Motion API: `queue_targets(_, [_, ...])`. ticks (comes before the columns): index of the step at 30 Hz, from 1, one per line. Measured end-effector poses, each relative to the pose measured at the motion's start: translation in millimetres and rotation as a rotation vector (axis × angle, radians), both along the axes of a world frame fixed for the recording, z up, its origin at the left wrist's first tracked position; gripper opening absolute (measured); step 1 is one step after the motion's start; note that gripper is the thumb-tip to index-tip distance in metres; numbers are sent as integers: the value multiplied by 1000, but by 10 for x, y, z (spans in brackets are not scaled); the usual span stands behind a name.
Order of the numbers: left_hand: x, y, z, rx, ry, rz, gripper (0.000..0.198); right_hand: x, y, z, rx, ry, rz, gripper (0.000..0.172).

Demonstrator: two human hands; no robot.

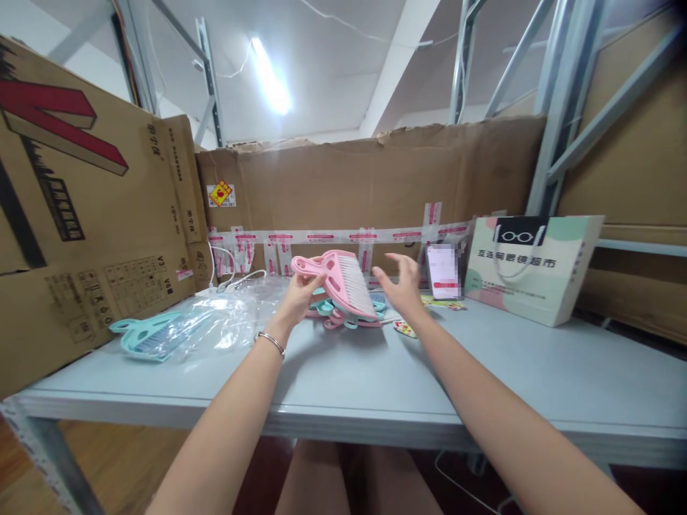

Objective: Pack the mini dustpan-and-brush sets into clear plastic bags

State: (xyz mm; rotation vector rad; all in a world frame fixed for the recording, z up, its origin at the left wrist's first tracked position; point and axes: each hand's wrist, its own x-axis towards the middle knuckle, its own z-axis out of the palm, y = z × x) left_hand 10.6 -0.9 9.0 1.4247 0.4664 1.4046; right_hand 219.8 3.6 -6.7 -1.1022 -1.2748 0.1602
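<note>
My left hand [296, 297] grips a pink dustpan and brush set [335, 282] by the handle end and holds it up over the table, white bristles turned to the right. Just right of the bristles, my right hand [400, 282] hangs in the air with fingers apart, touching nothing. Beneath the held set lies a pile of pink and teal sets [325, 307], partly hidden by it. Over at the left, another teal dustpan and brush set [153, 336] rests at the edge of clear plastic bags [228, 318].
A phone [444, 272] with a lit screen leans upright at the back. Right of it stands a paper gift bag [529, 275]. Small printed cards [403, 328] lie near my right wrist. Cardboard boxes [343, 186] wall the back and left of the grey table [343, 386].
</note>
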Motion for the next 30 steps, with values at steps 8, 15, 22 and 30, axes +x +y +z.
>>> queue_targets(8, [7,-15,10,-5,74,-18,44,-304,-111,42,218,-501,98,22])
queue_targets(15, [-306,54,155,33,-205,32,48,203,-65,208,462,112,-336,22])
queue_targets(22, [-286,-51,138,-66,96,-155,50,241,41,55,154,316,-221,25])
queue_targets(30, [-273,-51,137,-44,116,-154,46,226,134,18,100,648,-24,10])
